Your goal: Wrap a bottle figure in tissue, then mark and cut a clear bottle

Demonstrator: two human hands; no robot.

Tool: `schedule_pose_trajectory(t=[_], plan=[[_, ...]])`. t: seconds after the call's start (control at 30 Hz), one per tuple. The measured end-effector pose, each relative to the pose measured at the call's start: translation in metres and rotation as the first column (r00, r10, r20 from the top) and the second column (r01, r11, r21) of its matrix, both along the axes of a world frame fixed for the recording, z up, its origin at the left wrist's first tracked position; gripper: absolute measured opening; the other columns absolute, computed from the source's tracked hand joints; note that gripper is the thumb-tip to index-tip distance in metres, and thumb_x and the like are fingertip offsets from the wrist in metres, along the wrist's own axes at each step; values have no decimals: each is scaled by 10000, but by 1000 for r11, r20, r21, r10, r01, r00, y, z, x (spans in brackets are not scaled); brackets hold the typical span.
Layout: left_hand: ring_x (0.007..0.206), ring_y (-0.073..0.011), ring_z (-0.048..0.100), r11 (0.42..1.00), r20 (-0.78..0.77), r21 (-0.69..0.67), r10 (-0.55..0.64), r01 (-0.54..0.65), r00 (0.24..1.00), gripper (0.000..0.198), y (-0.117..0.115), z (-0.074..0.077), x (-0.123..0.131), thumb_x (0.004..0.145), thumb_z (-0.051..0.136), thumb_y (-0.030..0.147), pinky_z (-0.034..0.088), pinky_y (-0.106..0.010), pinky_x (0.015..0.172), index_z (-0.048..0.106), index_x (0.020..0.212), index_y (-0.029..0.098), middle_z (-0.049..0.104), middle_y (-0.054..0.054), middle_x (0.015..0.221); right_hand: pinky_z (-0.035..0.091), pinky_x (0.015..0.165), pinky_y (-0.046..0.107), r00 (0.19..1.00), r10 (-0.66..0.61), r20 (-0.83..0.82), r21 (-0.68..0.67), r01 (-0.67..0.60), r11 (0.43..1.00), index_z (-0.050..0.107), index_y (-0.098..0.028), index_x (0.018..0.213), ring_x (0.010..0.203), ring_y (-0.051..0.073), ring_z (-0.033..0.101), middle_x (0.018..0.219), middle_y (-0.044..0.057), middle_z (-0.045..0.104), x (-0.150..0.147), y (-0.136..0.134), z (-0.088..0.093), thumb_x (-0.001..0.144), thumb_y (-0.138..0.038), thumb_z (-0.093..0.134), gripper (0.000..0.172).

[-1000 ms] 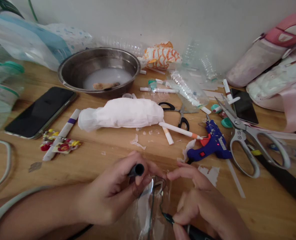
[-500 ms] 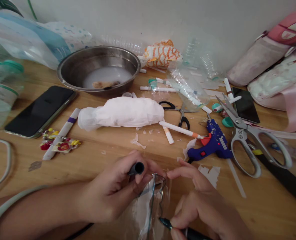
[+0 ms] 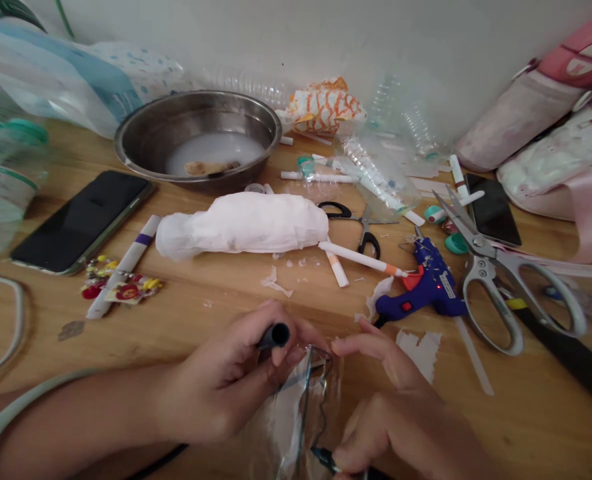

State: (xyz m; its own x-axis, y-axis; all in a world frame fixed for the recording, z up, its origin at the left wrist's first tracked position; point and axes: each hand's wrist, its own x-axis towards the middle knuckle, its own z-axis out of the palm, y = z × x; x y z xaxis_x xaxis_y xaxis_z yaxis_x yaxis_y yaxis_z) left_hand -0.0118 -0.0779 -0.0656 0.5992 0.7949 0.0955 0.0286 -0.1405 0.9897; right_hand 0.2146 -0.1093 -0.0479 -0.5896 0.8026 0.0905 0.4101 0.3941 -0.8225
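My left hand (image 3: pixel 236 373) is closed around a black marker cap (image 3: pixel 279 335), its hollow end facing me. The same fingers pinch the top of a clear plastic piece (image 3: pixel 289 427), which bears a straight dark line and a wavy one beside it. In my right hand (image 3: pixel 401 413) is a dark marker (image 3: pixel 325 459), its tip on the plastic at the lower end of the wavy line. The right index finger is stretched to the plastic's upper edge. Beyond both hands lies a white paper-wrapped bottle shape (image 3: pixel 261 223) on its side.
A metal bowl (image 3: pixel 131 157) of cloudy liquid holds a wooden-handled brush (image 3: pixel 209 168). To the right lie a blue glue gun (image 3: pixel 429 283), large scissors (image 3: pixel 491 260) and black-handled scissors (image 3: pixel 369 230). Phones (image 3: pixel 79 217), markers, paper scraps and cut plastic bottles (image 3: pixel 376 170) lie around.
My right hand has moved slightly down and left, and the wavy line now reaches lower on the plastic. My left hand stays almost where it was.
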Motion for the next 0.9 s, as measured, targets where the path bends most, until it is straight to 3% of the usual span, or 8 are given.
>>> schedule_pose_trajectory(t=[0.1,0.2,0.4,0.6,0.7,0.8,0.87,0.9], plan=[[822,-89,576,1000,-7,-9,5,-5,1000,223,-1,1,1,894,420,49,487,-179,720,377,831,258,647,35,995,481,1028,450,999,-5,-48,-11,5,1000,731,-359,754,672,166,740,733,-111,745,-5,0,-4,660,-20,696,353],[778,-86,556,1000,-11,-4,16,-16,1000,213,-1,2,1,904,425,66,479,-181,686,370,820,253,644,32,972,403,1094,468,999,-34,-42,-2,34,999,725,-371,759,814,190,752,742,-131,751,-7,-2,-8,684,6,665,389],[779,-88,557,999,-20,15,31,-31,999,213,1,0,2,910,429,74,479,-193,688,364,804,247,650,34,976,258,1158,502,992,115,-44,19,-114,993,694,-307,873,898,186,737,669,-118,741,-6,-1,0,757,-89,689,247],[789,-94,588,998,-34,29,49,-48,998,209,1,1,2,915,434,87,490,-193,695,372,786,239,666,31,955,374,1105,504,995,13,-100,31,-10,999,712,-326,783,954,234,723,628,-99,726,-11,-5,-8,748,-166,717,164],[808,-106,598,999,3,2,52,-52,999,195,1,2,2,922,433,97,496,-206,707,394,786,231,669,10,962,409,1088,463,983,-52,-174,-89,37,995,722,-354,708,852,202,741,570,-102,689,-12,-7,-14,789,-172,679,203],[861,-112,623,994,92,-90,62,-54,994,184,1,3,3,933,433,107,497,-202,745,421,791,222,666,2,958,306,1146,481,947,-119,-298,-218,54,975,718,-337,779,592,136,707,612,-96,695,-7,-6,-9,858,-306,648,110],[910,-104,636,985,157,-159,93,-68,983,182,2,2,3,941,446,116,479,-178,773,444,790,217,679,14,960,255,1167,464,878,-169,-447,-247,60,967,684,-323,902,508,100,658,684,-93,725,-1,-1,-3,887,-385,616,93],[937,-102,639,979,189,-188,115,-80,975,181,2,1,4,944,457,126,471,-171,787,455,787,216,690,16,969,292,1154,416,830,-179,-529,-232,61,971,671,-326,930,530,93,659,698,-98,732,1,2,0,898,-363,605,82]])
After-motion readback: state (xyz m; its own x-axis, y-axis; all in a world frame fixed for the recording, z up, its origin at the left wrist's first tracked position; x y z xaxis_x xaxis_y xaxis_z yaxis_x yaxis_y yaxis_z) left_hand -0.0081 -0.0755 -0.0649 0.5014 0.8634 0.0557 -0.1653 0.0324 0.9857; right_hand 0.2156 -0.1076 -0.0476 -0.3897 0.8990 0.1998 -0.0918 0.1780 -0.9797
